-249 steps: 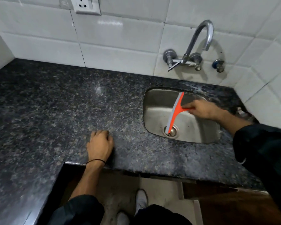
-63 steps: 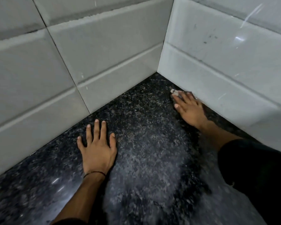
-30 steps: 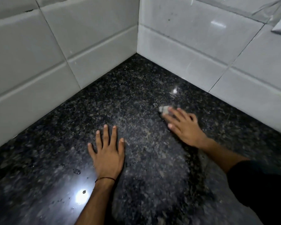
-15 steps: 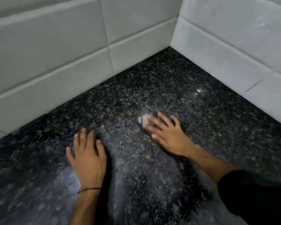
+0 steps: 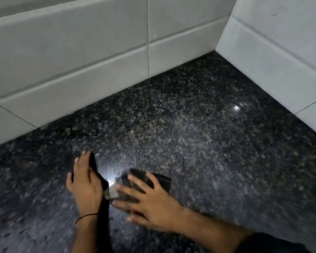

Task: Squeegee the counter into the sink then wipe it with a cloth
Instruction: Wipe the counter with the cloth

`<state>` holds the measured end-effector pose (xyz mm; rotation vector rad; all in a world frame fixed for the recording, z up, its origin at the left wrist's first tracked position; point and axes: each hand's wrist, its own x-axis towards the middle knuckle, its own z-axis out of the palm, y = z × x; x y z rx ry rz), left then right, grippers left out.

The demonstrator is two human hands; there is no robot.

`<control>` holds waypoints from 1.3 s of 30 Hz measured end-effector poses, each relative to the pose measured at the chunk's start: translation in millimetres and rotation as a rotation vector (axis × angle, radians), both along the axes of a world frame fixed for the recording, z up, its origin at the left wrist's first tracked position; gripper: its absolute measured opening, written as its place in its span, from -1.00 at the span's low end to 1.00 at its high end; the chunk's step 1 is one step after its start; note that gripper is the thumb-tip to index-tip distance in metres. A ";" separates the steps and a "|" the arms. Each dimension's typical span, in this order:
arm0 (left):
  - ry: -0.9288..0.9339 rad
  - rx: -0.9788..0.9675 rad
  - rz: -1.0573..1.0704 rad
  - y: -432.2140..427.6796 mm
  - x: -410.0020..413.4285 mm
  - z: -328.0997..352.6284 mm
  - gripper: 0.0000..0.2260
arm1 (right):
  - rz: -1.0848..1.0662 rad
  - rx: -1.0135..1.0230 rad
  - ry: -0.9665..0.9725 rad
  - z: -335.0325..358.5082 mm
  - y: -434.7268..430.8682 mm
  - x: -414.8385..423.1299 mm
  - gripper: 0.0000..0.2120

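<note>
The dark speckled granite counter [image 5: 199, 136] fills the view, meeting white tiled walls in a corner at the upper right. My right hand [image 5: 150, 201] lies flat, fingers spread, pressing a small grey cloth [image 5: 113, 192] against the counter; only an edge of the cloth shows by the fingertips. My left hand [image 5: 84, 183] rests flat on the counter right beside it, almost touching, with a thin black band on the wrist. A smeared, hazy streak runs across the stone from the corner toward my hands. Neither the sink nor the squeegee is in view.
White tile walls [image 5: 80, 57] rise along the back left, and another tile wall [image 5: 281, 52] stands on the right, closing the corner. A bright light reflection [image 5: 236, 107] glints on the counter near the right wall.
My right hand has dragged the cloth away from the corner, down and left toward me, ending beside my left hand. The view has shifted left. The left hand stays flat on the stone.
</note>
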<state>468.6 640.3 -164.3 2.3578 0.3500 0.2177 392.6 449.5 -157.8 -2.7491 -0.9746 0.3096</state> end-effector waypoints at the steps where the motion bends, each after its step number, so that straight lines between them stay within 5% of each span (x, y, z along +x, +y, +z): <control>1: 0.002 0.039 -0.007 -1.4 0.0 -0.3 -0.54 | 0.081 -0.033 -0.016 2.6 -21.5 -14.6 -0.53; 4: 0.035 0.171 -0.027 -5.4 2.1 -2.9 -0.58 | 0.079 -0.119 -0.089 4.3 -93.8 -7.3 -0.55; 9: 0.073 0.252 -0.062 -1.8 2.9 -10.2 -0.55 | -0.633 -0.124 -0.019 -0.2 -156.1 70.0 -0.54; 12: 0.068 0.254 -0.054 -3.0 3.3 -11.7 -0.55 | -0.823 -0.084 0.023 0.1 -103.3 86.4 -0.49; 17: 0.072 0.206 -0.057 -2.2 3.6 -9.8 -0.55 | -0.259 0.016 0.017 3.9 -1.3 -15.5 -0.50; 20: 0.052 0.179 -0.104 -7.6 -8.5 -0.3 -0.59 | -0.036 -0.014 -0.062 -1.6 -26.7 -89.4 -0.54; 22: 0.029 0.185 -0.192 -24.1 -28.3 9.2 -0.59 | -0.071 -0.065 -0.141 -4.2 -75.0 -101.5 -0.55; 27: 0.091 0.270 -0.492 -86.8 -113.4 14.1 -0.57 | -0.721 -0.149 -0.080 -5.4 -204.9 -71.1 -0.55; 31: 0.157 0.401 -0.605 -122.6 -168.4 -4.5 -0.48 | -1.104 -0.083 0.023 3.8 -199.0 -70.8 -0.53; 33: 0.166 0.425 -0.575 -126.6 -177.5 -9.9 -0.49 | -1.020 -0.069 0.006 1.5 -157.6 -96.1 -0.52; 36: 0.176 0.422 -0.558 -127.3 -180.2 -9.4 -0.50 | -0.622 -0.075 -0.148 -0.1 -115.3 -175.9 -0.53; 39: 0.193 0.397 -0.580 -127.2 -178.5 -7.4 -0.53 | -0.286 -0.074 -0.099 1.1 -146.3 -241.4 -0.54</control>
